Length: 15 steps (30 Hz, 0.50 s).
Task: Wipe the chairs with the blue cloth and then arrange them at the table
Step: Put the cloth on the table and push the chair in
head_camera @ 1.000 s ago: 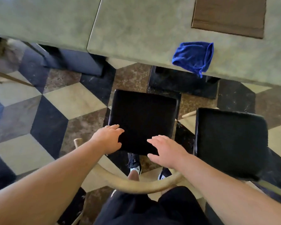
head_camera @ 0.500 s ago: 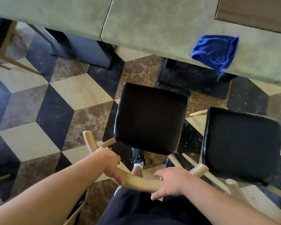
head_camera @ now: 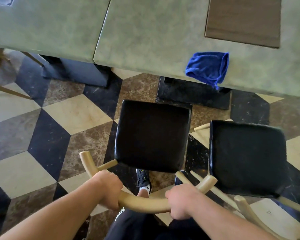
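A chair with a black padded seat and a curved pale wooden backrest stands in front of me, a short way from the table. My left hand and my right hand are both shut on that backrest, one at each side. A second chair with a black seat stands close on the right. The blue cloth lies bunched on the green table near its front edge, with one corner hanging over.
A brown placemat lies on the table at the back right. Dark table bases stand on the chequered tile floor under the table edge. Wooden legs of another chair show at far left. My shoes are behind the seat.
My hands left the seat's rear edge and closed on the curved backrest. The view has shifted, so the table and cloth sit lower in the frame than half a second ago.
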Each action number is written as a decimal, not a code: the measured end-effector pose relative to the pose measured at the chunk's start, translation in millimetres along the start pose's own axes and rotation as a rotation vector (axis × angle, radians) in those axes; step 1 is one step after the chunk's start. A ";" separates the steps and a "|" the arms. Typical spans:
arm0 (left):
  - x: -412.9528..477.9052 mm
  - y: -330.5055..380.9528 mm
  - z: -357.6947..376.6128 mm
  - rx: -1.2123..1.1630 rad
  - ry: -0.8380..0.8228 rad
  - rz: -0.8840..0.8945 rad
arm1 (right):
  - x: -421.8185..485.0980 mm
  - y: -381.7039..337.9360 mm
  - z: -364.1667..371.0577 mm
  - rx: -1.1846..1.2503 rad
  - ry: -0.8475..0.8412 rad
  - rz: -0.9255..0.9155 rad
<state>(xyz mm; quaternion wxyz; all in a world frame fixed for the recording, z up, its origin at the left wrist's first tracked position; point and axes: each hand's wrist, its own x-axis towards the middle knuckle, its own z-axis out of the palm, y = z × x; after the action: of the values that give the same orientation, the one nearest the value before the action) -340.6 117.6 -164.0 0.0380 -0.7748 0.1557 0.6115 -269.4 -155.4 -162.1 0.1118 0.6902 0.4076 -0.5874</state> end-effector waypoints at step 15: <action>3.3 -50.5 -134.4 0.003 0.174 -0.084 | -28.5 81.3 -105.1 -0.073 0.253 0.057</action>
<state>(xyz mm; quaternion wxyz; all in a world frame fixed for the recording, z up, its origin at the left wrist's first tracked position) -199.5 131.4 -140.2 0.0511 -0.8307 0.1269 0.5397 -136.7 -153.4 -132.8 0.1010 0.7656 0.4197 -0.4770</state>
